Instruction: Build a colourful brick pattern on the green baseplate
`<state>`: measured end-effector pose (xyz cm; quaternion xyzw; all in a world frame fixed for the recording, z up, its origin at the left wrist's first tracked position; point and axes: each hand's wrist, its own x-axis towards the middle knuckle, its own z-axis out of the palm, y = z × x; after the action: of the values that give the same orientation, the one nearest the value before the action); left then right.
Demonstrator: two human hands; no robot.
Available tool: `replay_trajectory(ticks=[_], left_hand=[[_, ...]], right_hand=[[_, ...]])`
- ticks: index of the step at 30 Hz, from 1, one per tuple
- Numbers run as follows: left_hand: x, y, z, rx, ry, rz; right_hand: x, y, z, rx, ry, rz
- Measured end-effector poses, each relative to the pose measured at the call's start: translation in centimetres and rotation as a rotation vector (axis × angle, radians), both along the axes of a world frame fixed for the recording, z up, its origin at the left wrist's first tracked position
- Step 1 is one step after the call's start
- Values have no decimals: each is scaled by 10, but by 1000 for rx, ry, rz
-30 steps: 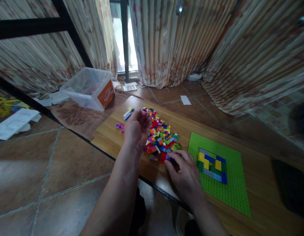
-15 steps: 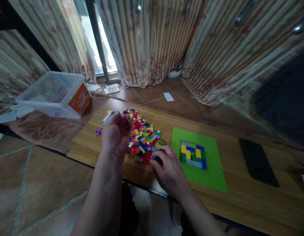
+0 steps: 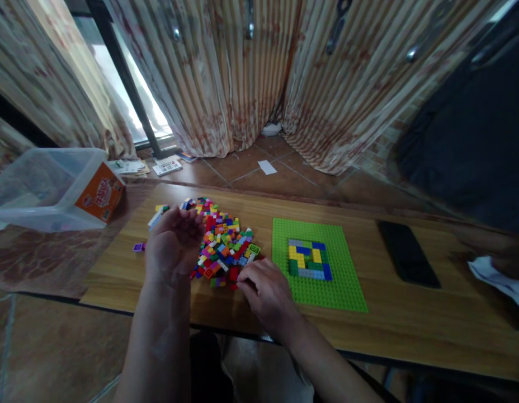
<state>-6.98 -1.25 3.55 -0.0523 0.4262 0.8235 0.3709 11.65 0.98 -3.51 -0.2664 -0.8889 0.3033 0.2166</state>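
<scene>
Now the left hand (image 3: 173, 246) hangs half-curled over the brick pile (image 3: 223, 240) on the table (image 3: 410, 319), its palm hidden; the right hand (image 3: 265, 291) rests its fingertips on the pile's near edge, grip unclear. Off left, the contents of a clear plastic bin (image 3: 41, 190) are too blurred to tell.

— What colour are the bricks (image 3: 221, 246)?
— Mixed: red, yellow, blue, green, orange, pink, white. One purple brick (image 3: 138, 247) lies apart, toward the left edge of the bench (image 3: 410, 319).
— And the plate (image 3: 343, 282)?
— Bright green, carrying a patch (image 3: 308, 259) of yellow, blue, dark green and grey. The bench is light wood grain, the phone (image 3: 407, 253) black, the curtains (image 3: 226, 73) beige-striped with rust blotches.
</scene>
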Motion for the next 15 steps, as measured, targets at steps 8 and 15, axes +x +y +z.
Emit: replay_trajectory(ticks=[8, 15], left_hand=[[8, 5, 1, -75, 54, -81], [28, 5, -13, -220, 525, -484]], right_hand=[[-3, 3, 2, -9, 75, -24], [8, 16, 12, -276, 400, -201]])
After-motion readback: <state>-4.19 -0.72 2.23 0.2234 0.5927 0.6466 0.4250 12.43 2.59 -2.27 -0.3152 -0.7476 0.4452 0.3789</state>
